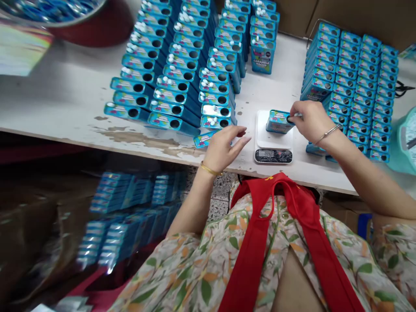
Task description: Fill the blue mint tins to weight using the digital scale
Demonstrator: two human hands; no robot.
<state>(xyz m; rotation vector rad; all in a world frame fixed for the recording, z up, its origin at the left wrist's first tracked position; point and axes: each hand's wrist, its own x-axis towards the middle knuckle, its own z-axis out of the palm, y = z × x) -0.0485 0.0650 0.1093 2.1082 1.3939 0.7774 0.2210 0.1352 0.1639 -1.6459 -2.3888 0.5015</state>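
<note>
A white digital scale (274, 141) stands near the table's front edge with its display lit. On its plate is a blue candy tin (278, 121) with a round hole at its right end. My right hand (310, 119) is closed in a pinch at that hole, with a small white candy partly showing at the fingertips. Left of the scale, my left hand (224, 147) is open and holds nothing, its fingers apart. Just behind it, a blue tin (204, 139) at the row's end is partly hidden. Small white candies (212, 121) rest on top of nearby tins.
Long rows of tins with open holes (178, 86) fill the table's left and middle. More tins (354, 95) stand in a block at the right, beside a turquoise tub (404, 143) and black scissors (403, 89). A red basin (94, 26) sits at upper left. Stacked tins (126, 216) lie below the table.
</note>
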